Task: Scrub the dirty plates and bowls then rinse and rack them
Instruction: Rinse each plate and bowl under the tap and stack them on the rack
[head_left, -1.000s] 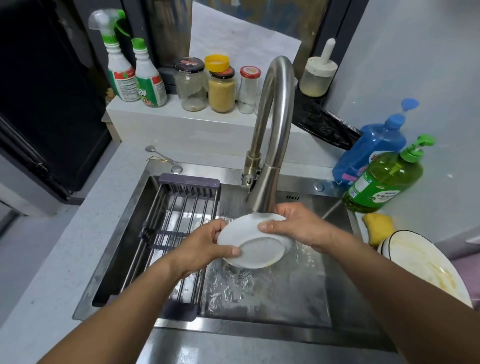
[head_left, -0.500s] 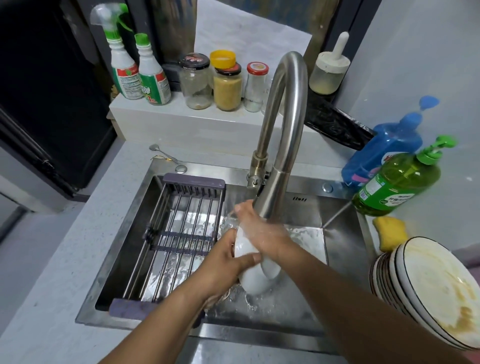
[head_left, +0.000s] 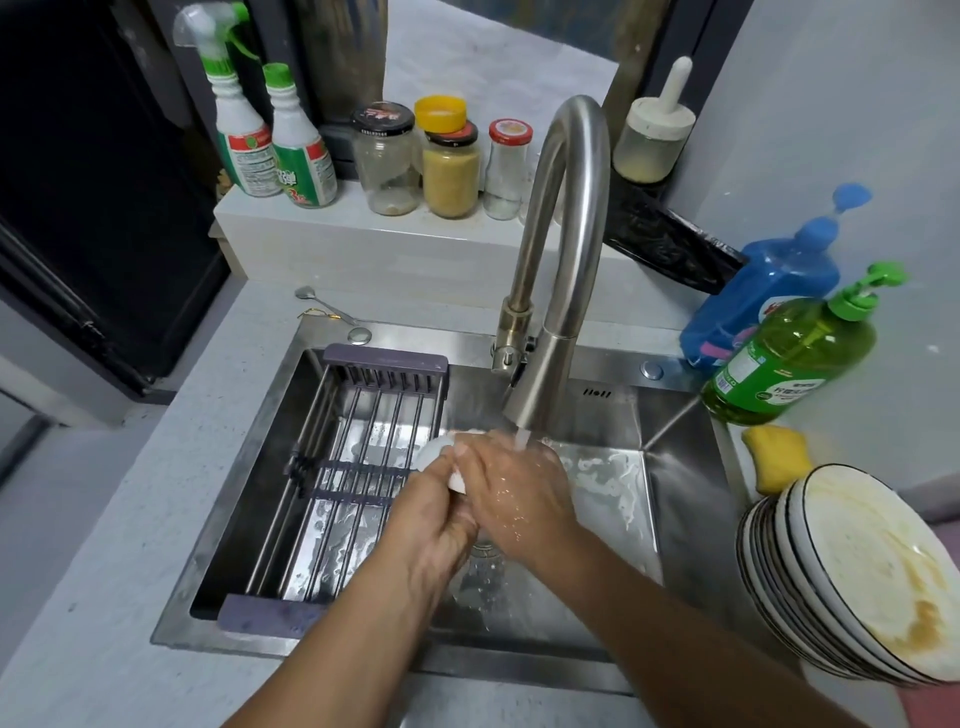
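Note:
Under the running tap (head_left: 540, 395) I hold a small white plate (head_left: 439, 453) on edge over the sink (head_left: 675, 499); both hands hide most of it. My left hand (head_left: 436, 519) grips it from below. My right hand (head_left: 511, 486) lies over its right face, and water falls on that hand. A purple-ended wire rack (head_left: 358, 467) spans the left half of the sink and holds no dishes. A stack of dirty white plates (head_left: 857, 577) with yellow-brown smears stands on the counter at the right.
A yellow sponge (head_left: 776, 457) lies behind the stack, beside a green soap bottle (head_left: 789, 358) and a blue one (head_left: 763, 296). Jars (head_left: 449, 166) and spray bottles (head_left: 270, 135) line the back ledge. A spoon (head_left: 322, 306) lies at the sink's back left corner.
The plate went from lying flat in both hands to standing on edge. My right hand slid across its face, and both hands shifted slightly left under the stream.

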